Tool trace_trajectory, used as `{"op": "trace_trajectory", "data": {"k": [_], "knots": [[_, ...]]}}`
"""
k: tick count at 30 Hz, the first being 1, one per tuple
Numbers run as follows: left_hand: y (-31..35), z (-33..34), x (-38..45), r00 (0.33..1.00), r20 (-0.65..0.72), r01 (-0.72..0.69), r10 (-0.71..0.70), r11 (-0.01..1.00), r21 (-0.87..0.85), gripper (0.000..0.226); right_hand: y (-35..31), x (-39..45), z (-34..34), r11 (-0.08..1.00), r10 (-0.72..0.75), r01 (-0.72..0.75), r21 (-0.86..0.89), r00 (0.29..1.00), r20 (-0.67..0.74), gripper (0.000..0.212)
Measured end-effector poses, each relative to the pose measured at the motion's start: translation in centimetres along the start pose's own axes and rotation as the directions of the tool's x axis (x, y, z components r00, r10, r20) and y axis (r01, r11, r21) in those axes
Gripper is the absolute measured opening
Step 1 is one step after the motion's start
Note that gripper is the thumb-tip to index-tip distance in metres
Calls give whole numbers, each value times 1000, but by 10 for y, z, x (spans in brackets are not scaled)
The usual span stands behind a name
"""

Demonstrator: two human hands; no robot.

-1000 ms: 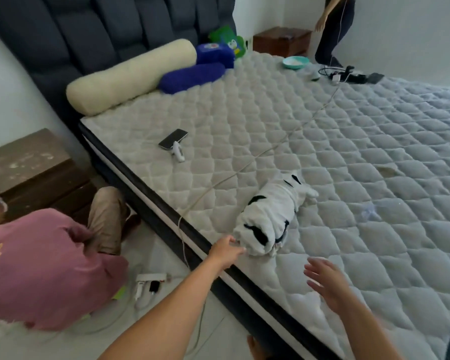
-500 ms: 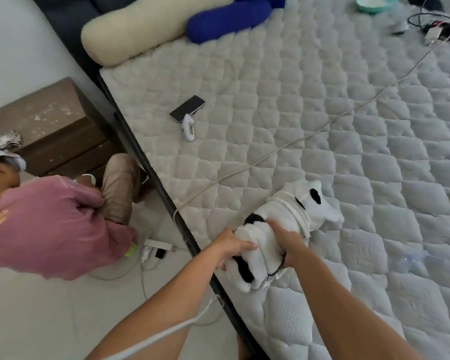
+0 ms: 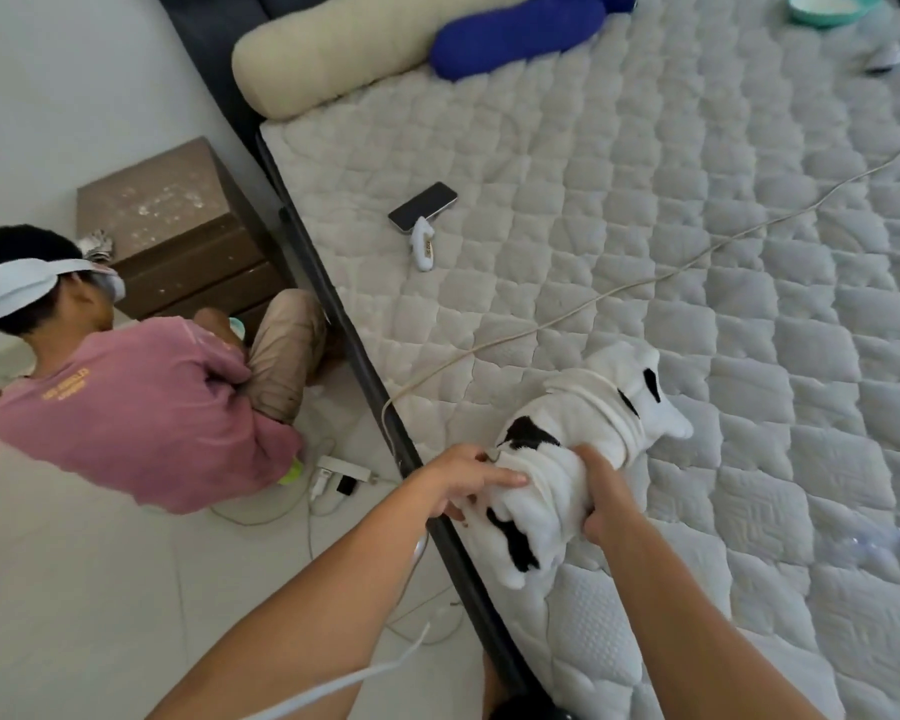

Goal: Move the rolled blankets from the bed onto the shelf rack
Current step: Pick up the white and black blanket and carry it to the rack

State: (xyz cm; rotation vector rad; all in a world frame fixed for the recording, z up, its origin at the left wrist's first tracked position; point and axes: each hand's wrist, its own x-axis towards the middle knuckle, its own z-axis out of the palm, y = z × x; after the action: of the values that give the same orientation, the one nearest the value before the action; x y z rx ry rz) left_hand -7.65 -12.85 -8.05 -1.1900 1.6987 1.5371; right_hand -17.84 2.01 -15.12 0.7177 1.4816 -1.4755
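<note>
A rolled white blanket with black patches [image 3: 557, 459] lies on the quilted mattress [image 3: 697, 252] close to its near left edge, tied round its middle with a cord. My left hand [image 3: 468, 478] grips the roll's left side at the mattress edge. My right hand [image 3: 604, 498] clasps the roll from the right, fingers wrapped over its top. Both hands hold the near end of the roll; the far end rests on the bed. No shelf rack is in view.
A person in a pink shirt [image 3: 141, 407] crouches on the floor left of the bed by a brown nightstand [image 3: 178, 226]. A power strip and cables [image 3: 333, 472] lie on the floor. A phone [image 3: 423, 206], a long cable [image 3: 645, 280], cream [image 3: 354, 49] and blue bolsters [image 3: 515, 31] are on the bed.
My hands went from open, reaching toward the roll, to both gripping its near end. The view dropped closer over the bed edge. The crouching person has shifted slightly.
</note>
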Motion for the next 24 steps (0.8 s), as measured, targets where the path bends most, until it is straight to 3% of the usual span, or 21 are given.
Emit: {"op": "trace_trajectory", "data": {"k": [6,11,17,20,24], "knots": [[-54,-53,-50,988,-138,-98,74,981,-169,37,30,-66,56,992,-83,97,-83,983,162,44],[-135,-93,-114,956,-269,-193,114,938,-288,70,72,-132,118,965,-87,170,-202,927,364,27],[-290,-119,-221,919,-384,-265,90,863,-430,79,183,-207,194,856,-21,323,-405,802,596,44],[-371,-114,-276,902,-432,-257,16,823,-507,63,256,-244,224,770,75,387,-508,735,674,58],[-479,-95,-338,850,-510,-273,-131,719,-640,72,359,-293,252,649,226,439,-621,669,708,43]]}}
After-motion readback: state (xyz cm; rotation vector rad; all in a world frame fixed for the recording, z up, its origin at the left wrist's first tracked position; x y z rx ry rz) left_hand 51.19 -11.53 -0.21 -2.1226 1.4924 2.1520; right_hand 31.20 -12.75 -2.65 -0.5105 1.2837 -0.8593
